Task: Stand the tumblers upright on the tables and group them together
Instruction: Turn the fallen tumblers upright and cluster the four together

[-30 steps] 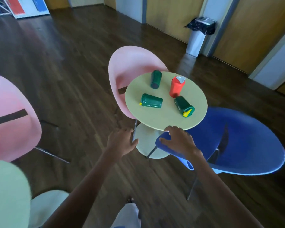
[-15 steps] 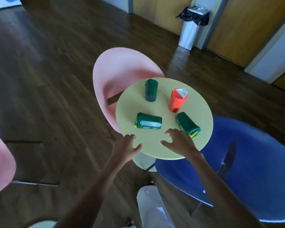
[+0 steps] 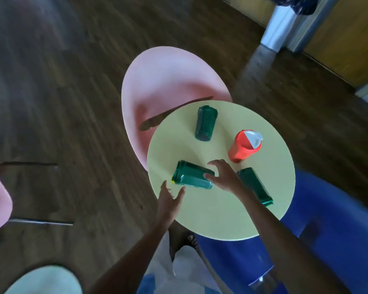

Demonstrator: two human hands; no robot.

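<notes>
On the round table (image 3: 221,215), 1 red tumbler (image 3: 243,147) stands upright toward its far-right side while the left hand (image 3: 168,201) and right hand (image 3: 226,178), both released and grasping nothing, flank the toppled green tumbler (image 3: 189,177) at its left edge.

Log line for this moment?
left hand open | right hand open | both at nearest lying green tumbler | red tumbler upright

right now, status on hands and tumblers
Left hand and right hand open, either end of near green tumbler, lying down. Far green tumbler and right green tumbler also down. Red tumbler upright. Nothing in the way.
</notes>
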